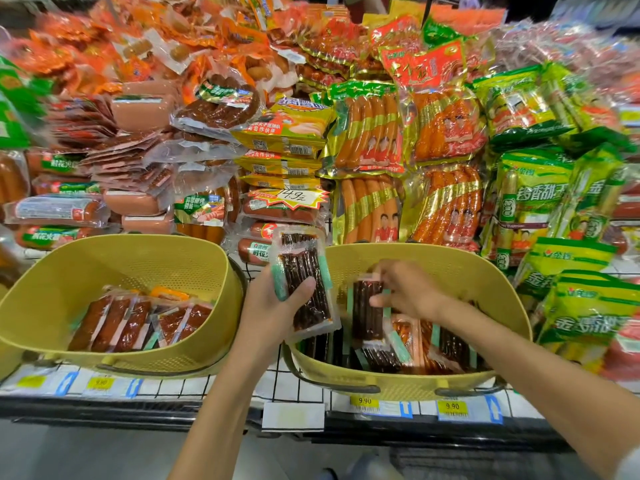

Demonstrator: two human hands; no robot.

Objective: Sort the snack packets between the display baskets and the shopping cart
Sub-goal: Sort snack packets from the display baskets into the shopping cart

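Two yellow display baskets stand on the shelf edge. The left basket [114, 258] holds several reddish-brown snack packets [138, 322]. The right basket [460, 271] holds several dark and orange packets [426, 351]. My left hand [273, 306] grips a clear packet of dark sticks [304, 282], held upright between the two baskets. Inside the right basket, my right hand [408, 289] pinches the top of another dark packet [367, 313]. No shopping cart is in view.
Behind the baskets rise piled sausage packs: orange ones [370, 133], yellow-green ones [533, 192], pink ham blocks [142, 109]. A price sign [291, 197] sits in the middle. Price tags [452, 407] line the black shelf edge [138, 407].
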